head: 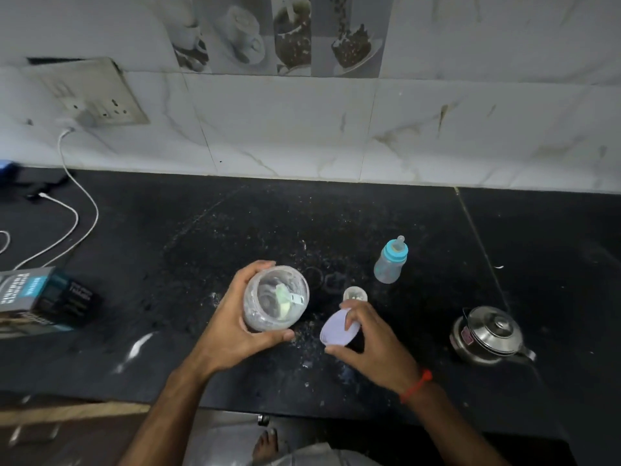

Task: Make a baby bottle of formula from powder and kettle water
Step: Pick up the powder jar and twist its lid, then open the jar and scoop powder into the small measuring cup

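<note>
Two bare hands over a black stone counter (369,223), each holding one item.

Left hand (232,327): wrapped around a clear plastic powder jar (276,299), thumb at its near side and fingers (258,265) over the far side. Jar is open and tilted, mouth facing up toward the camera; whitish powder coats the inner wall, and a pale green scoop (285,299) lies inside.

Right hand (373,344): pinching a pale lilac lid (337,329) by its rim, thumb on the near edge, fingers across the top; lid tilted, held just right of the jar and apart from it. Red thread band (416,385) on this wrist.

Beyond the right hand's fingers: a small clear cap or cup (355,293), exact kind unclear, standing on the counter.

Further beyond and to the right of that grip: baby bottle (390,262), clear body, blue collar with teat fitted, upright, well apart from both hands.

Right of the right hand: steel kettle (487,334), lid on, spout toward the near right.

Left of the left hand: printed carton (43,299) at the counter edge; white cable (82,210) running from a wall socket plate (97,95).
</note>
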Demonstrator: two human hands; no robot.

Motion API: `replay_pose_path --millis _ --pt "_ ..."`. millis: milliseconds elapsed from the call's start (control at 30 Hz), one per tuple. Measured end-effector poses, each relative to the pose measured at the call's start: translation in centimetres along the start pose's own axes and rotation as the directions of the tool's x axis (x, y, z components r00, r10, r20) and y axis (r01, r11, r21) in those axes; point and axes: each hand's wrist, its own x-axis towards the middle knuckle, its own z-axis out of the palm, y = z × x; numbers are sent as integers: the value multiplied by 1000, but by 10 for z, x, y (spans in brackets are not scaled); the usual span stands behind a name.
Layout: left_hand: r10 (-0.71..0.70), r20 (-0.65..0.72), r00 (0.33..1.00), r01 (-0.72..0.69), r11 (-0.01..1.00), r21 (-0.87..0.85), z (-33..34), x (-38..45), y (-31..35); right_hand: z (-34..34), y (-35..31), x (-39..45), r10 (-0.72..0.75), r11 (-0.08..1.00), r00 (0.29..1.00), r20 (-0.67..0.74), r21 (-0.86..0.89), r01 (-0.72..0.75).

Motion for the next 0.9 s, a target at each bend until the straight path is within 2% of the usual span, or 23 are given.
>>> replay_pose_path --millis 67,133,267,300,367,433,500,533,567,600,667,700,767,900 --pt "84 -22 996 -82 992 92 2 -2 4 19 14 -7 22 991 998 60 -132 -14" --pt "145 -9 989 -141 972 186 1 -2 9 30 23 -10 15 983 996 83 -182 0" --pt "170 14 985 -167 946 276 -4 0 20 35 16 -14 -55 962 996 70 -263 72" --pt "166 16 986 -164 943 290 -5 1 22 33 9 -17 -59 966 998 20 -251 63" --pt "152 18 988 -150 938 313 -5 1 25 25 -14 -21 -96 985 974 -204 -158 64" --pt "140 15 990 -137 926 353 -3 0 28 11 -46 -19 -170 985 865 -473 -51 166" --pt "147 25 989 -144 899 413 1 0 31 -6 -80 -11 -290 953 770 -568 -97 287" --pt "149 35 988 -150 888 436 4 0 33 -15 -95 -5 -349 937 764 -543 -181 300" --pt "152 43 987 -155 879 450 7 1 36 -22 -107 1 -379 921 795 -474 -275 275" --pt "155 49 987 -161 875 457 10 2 39 -28 -116 7 -355 906 857 -374 -362 218" --pt "159 60 985 -168 869 465 16 4 45 -36 -129 15 -156 871 976 -150 -487 64" --pt "156 66 986 -169 867 469 19 4 48 -39 -133 18 -54 850 996 -74 -527 7" --pt "140 86 986 -164 864 475 24 6 53 -43 -135 22 57 812 998 -6 -581 -50" --pt "136 106 985 -171 857 486 28 8 57 -45 -132 27 89 817 996 -9 -571 -79"
